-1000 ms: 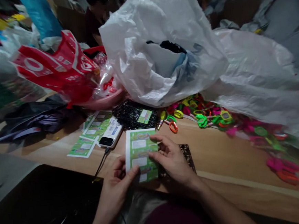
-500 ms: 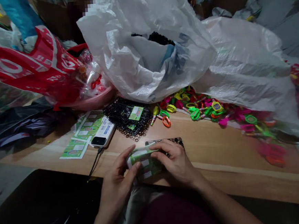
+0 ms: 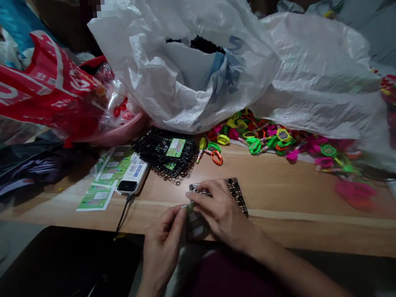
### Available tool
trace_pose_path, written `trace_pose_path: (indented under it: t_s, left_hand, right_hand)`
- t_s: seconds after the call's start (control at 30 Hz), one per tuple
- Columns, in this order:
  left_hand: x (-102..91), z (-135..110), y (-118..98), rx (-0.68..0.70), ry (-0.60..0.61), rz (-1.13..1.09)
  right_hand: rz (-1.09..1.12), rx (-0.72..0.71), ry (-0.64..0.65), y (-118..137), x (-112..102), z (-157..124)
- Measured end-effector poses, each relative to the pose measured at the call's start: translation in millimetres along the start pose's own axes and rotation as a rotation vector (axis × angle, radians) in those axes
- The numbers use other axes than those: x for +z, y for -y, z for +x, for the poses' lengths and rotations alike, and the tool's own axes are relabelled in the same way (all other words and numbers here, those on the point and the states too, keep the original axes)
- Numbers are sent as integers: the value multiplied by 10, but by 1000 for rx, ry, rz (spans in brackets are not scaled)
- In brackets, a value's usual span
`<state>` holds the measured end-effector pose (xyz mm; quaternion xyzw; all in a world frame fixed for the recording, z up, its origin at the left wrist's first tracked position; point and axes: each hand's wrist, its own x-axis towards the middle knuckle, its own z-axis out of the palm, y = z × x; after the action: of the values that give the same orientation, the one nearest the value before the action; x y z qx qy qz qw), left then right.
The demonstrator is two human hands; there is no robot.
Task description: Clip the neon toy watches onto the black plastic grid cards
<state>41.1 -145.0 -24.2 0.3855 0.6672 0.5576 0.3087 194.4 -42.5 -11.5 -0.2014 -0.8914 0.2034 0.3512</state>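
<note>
My left hand is closed in a pinch, thumb against forefinger, at the left edge of a green printed sheet. A small white edge shows at those fingertips. My right hand curls over the same sheet from the right, its fingers bent at the upper edge and covering much of it. Beneath and behind that hand lies a black plastic grid on the wooden table. More green printed sheets lie to the left, partly under a white device with a dark screen.
A pile of black grids bears a small green card. Colourful toy watches spill along the back right. A large white sack, a pink basin and a red bag stand behind. A cable hangs over the front edge.
The green sheet, held up between both hands before, is now lower and mostly covered by my right hand. That hand has turned inward, and more of the black grid shows.
</note>
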Motion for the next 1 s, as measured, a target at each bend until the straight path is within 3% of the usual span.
trace_pose_path:
  t_s: [0.17, 0.3, 0.47, 0.57, 0.7, 0.8, 0.9, 1.0]
  left_hand:
    - [44, -11, 39, -43, -37, 85]
    - [27, 26, 100, -136, 2, -21]
    - [-149, 129, 253, -69, -81, 91]
    - [-337, 190, 343, -11, -115, 219]
    - [-419, 172, 354, -13, 92, 352]
    - [-228, 100, 262, 147, 356, 419]
    - [103, 38, 178, 376, 620, 458]
    - [398, 36, 193, 435, 768, 560]
  right_hand:
    - [-78, -118, 45, 45, 117, -87]
    - [-23, -120, 65, 13, 140, -178]
    - [202, -147, 43, 98, -74, -297]
    - [426, -48, 13, 133, -281, -366]
    - [479, 378, -149, -148, -398, -382]
    - [334, 628, -130, -535, -320, -351]
    - [203, 687, -38, -818, -205, -327]
    - [15, 669, 27, -902, -143, -330]
